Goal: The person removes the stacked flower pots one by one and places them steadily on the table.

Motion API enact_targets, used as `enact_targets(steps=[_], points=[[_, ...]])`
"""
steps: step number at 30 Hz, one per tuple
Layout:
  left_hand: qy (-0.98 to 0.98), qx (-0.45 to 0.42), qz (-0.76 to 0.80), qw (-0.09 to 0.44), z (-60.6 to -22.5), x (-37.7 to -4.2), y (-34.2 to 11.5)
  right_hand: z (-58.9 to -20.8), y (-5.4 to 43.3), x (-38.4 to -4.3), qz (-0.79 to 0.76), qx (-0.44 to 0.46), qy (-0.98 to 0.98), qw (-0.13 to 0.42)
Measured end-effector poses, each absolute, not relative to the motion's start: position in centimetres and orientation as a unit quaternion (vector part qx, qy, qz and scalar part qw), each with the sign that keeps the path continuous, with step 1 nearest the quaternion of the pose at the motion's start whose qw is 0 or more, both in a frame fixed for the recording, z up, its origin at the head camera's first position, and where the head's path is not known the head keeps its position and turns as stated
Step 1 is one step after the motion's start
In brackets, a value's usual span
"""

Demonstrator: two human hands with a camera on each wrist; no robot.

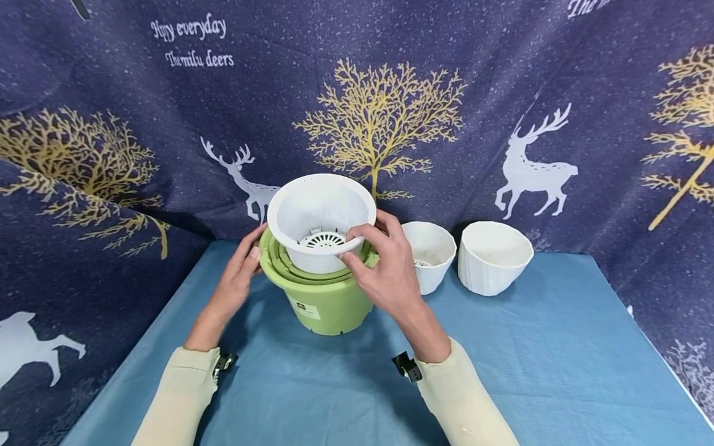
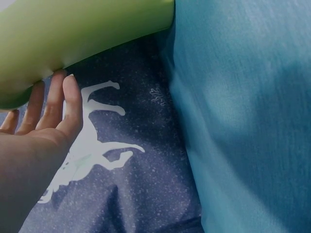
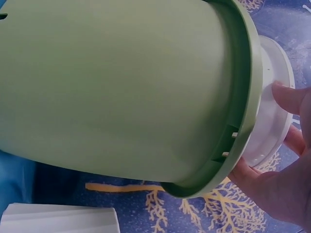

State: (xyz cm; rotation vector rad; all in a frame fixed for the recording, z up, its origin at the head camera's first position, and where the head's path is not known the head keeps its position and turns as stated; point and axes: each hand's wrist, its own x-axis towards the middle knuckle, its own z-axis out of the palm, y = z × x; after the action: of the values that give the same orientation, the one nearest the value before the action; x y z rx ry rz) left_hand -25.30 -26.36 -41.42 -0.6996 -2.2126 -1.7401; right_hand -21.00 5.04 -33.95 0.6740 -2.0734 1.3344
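A white flowerpot (image 1: 321, 186) with a slotted base sits tilted inside a nest of green flowerpots (image 1: 329, 303). My right hand (image 1: 390, 266) pinches the white pot's rim on its right side, index finger reaching over the edge and thumb at the front. Against the left side of the outer green pot rests my left hand (image 1: 237, 272), its fingers (image 2: 53, 99) fairly straight and touching the outside under the rim. In the right wrist view, the white rim stands out beyond the green rim, beside my right hand's fingers.
Two white ribbed pots, a left one (image 1: 432, 248) and a right one (image 1: 493, 263), stand at the back right on the blue cloth-covered table (image 1: 535, 371). Behind everything hangs a dark blue curtain (image 1: 424, 37) printed with deer and gold trees.
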Motion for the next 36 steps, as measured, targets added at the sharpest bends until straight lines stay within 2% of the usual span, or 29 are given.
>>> enact_targets(steps=[36], points=[[-0.754,-0.239,-0.600,0.121,-41.63,-25.31,-26.45,-33.00,5.37,-20.24,0.534,0.295,-0.714,0.345]])
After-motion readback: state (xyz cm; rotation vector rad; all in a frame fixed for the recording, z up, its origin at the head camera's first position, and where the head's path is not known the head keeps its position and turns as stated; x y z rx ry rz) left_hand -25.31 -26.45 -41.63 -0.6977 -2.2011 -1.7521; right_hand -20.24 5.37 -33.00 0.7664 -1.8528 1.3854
